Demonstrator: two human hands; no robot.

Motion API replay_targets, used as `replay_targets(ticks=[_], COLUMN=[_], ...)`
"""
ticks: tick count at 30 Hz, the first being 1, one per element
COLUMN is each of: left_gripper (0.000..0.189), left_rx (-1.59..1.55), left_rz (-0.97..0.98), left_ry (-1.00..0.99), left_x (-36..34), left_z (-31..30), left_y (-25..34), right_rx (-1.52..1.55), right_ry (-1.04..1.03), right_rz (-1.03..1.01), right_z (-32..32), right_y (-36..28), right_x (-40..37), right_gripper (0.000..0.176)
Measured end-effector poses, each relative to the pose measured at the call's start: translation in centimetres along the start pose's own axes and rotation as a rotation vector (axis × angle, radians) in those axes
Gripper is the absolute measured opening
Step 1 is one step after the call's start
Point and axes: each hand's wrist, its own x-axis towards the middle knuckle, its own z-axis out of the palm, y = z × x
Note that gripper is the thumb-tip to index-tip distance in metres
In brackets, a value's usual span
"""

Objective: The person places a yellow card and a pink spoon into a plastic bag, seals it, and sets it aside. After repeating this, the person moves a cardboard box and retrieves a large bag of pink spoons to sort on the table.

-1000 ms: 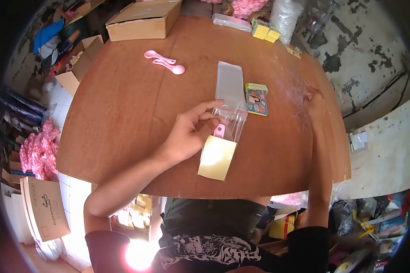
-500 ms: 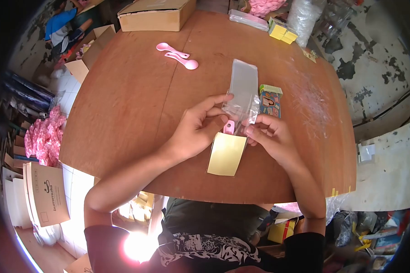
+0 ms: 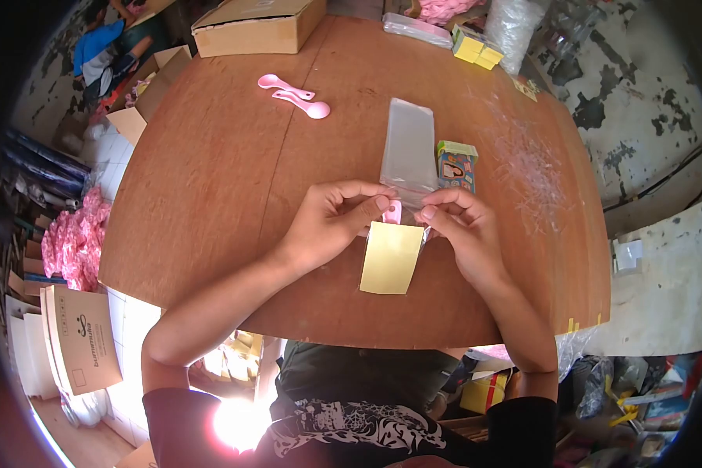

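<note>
Lying flat on the brown counter (image 3: 210, 195), close to its near edge, is a clear packet (image 3: 398, 234). A yellow card (image 3: 388, 261) fills its lower part. The end of a pink spoon (image 3: 393, 210) shows above the card, between the two sets of fingertips.

The left hand (image 3: 331, 222) comes in from the left and its grip is pressed together, thumb and forefinger pinching the packet's top left corner. The right hand (image 3: 464, 230) mirrors it from the other side, its grip also closed and pinching the packet's top right edge. The remaining fingers of both hands are curled in, and both wrists rest low over the counter.

Just beyond the hands a stack of empty clear sleeves (image 3: 408, 140) lies lengthwise, its near end touching or almost touching the packet's top. Just beside the stack on the right stands a small printed box (image 3: 455, 165). To its right, shreds of clear film (image 3: 532, 168) are scattered over the wood.

Farther out on the left lie two loose pink spoons (image 3: 292, 92), side by side. At the far edge sit a cardboard carton (image 3: 257, 23), a flat bundle of clear bags (image 3: 420, 30) and some small yellow boxes (image 3: 476, 51).
</note>
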Motion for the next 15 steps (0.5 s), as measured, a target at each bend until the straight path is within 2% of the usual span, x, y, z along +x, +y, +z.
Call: replay_targets(ticks=[5,10,15], left_gripper=[0.024,0.018,0.022], left_rx=[0.042,0.101,0.135], left_rz=[0.036,0.067,0.072], left_ry=[-0.004,-0.073,-0.087], left_x=[0.0,-0.1,-0.2], left_z=[-0.2,-0.7,-0.8], left_y=[0.0,0.1,0.3], right_rx=[0.081,0.051,-0.051], right_ry=[-0.041,-0.113,-0.112], right_rz=[-0.022,-0.067,-0.1], right_z=[-0.3,-0.7,-1.2], right_y=[0.0,0.2,0.3], right_x=[-0.1,-0.2,-0.2], right_gripper=[0.011,0.01,0.012])
